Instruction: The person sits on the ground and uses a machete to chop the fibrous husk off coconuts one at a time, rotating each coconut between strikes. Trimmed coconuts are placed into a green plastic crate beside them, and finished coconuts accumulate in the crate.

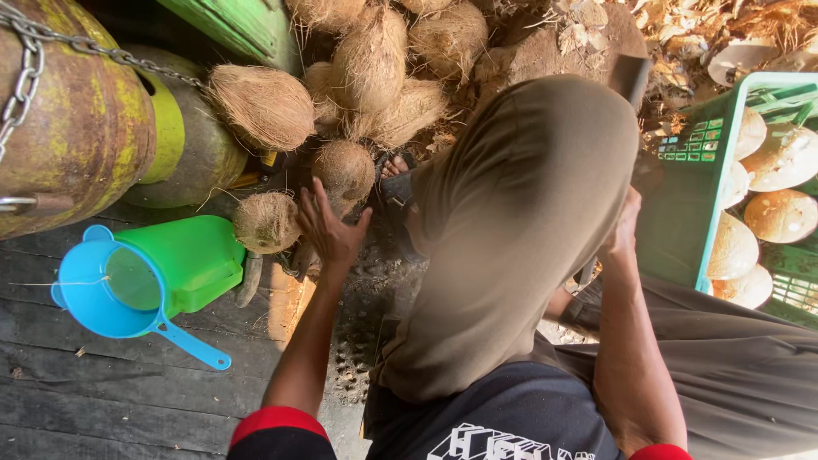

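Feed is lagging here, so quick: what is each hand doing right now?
Left hand: open, fingers spread, reaching at a husked coconut, holding nothing.
Right hand: mostly hidden behind the knee; grip cannot be told.

Dark, weathered floor planks [128,400] are running across the lower left of the frame. A green jug [192,260] is lying on them at middle left, with a blue strainer [106,294] sitting in its mouth. Husked brown coconuts [366,77] are piling up at top centre, one coconut [267,221] resting just right of the jug.
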